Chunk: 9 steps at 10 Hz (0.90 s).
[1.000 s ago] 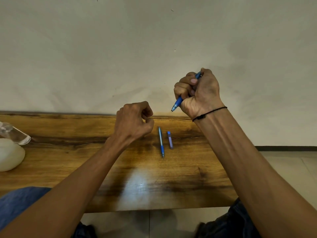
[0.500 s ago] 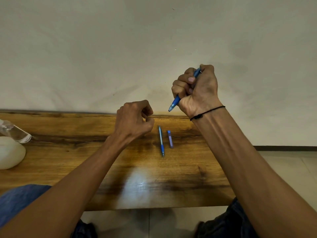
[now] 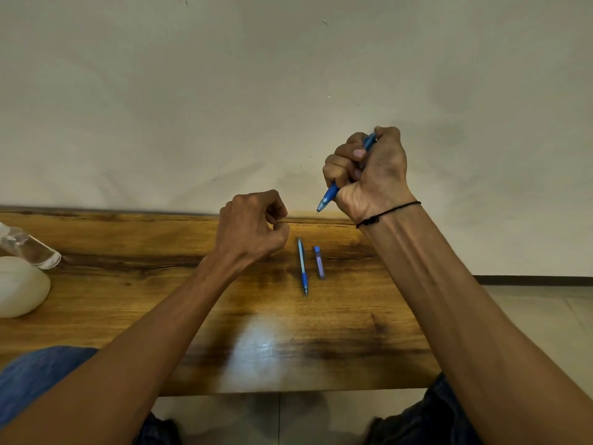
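Note:
My right hand (image 3: 372,175) is raised above the far edge of the wooden table (image 3: 288,342). It grips a blue pen (image 3: 328,197) in a fist, tip pointing down and left, thumb over the top end. My left hand (image 3: 250,226) hovers over the table to the left, fingers curled and thumb against the index finger; nothing shows between them. A second blue pen (image 3: 302,268) lies on the table between my hands, tip toward me. Beside it on the right lies a small blue-purple case (image 3: 318,262).
A white rounded object (image 3: 19,287) and a clear bottle (image 3: 29,248) sit at the table's left end. A plain wall stands right behind the table. Tiled floor shows to the right and below the front edge.
My right hand with the pen shifted only slightly, a little left and back. My left hand and the things on the table stayed where they were.

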Tool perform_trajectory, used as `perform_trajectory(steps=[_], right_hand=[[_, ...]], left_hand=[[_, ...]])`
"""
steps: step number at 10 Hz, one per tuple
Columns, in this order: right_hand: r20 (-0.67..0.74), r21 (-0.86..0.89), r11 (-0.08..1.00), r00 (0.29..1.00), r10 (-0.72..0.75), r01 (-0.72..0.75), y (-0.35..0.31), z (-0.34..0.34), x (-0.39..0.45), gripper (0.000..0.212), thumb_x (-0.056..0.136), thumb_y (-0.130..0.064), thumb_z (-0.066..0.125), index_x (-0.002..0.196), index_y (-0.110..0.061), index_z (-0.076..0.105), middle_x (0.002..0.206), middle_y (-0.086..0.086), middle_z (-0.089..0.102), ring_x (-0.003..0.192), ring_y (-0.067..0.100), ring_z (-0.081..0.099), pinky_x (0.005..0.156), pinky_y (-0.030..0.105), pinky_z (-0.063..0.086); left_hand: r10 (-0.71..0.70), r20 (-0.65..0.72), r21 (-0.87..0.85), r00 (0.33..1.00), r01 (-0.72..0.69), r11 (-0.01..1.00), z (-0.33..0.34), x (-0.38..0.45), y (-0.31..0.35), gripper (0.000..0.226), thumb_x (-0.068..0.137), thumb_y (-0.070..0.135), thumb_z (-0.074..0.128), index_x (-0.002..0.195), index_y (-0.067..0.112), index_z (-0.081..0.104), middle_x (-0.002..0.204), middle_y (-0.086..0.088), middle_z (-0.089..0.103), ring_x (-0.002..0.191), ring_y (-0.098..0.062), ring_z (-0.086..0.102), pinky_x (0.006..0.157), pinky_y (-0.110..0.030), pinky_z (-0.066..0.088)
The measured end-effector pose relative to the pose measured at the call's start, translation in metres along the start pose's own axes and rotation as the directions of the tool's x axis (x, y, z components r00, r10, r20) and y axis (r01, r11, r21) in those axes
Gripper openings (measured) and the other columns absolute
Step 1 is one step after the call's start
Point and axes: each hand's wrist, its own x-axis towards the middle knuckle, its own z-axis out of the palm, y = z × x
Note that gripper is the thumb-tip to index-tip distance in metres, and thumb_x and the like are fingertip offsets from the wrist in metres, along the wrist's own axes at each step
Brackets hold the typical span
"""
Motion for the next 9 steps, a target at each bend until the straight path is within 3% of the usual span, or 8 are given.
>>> perform_trajectory(steps=[9], right_hand=[[-0.009,0.033,0.999,1.0,0.019,-0.019,-0.0024,-0.0015,0.0008,0.054,0.103,-0.039,0.033,0.054,-0.015,0.033,0.043,-0.005,0.029,0.034,0.009,0.017,0.034,0.016,0.016]], left_hand=[[0.011,-0.006,0.011,1.0,-0.011,1.0,-0.0006,0.0002,0.0031,0.019,0.073,0.031,0.068,0.09,0.025,0.073,0.079,0.014,0.07,0.075,-0.006,0.07,0.078,-0.041,0.064]])
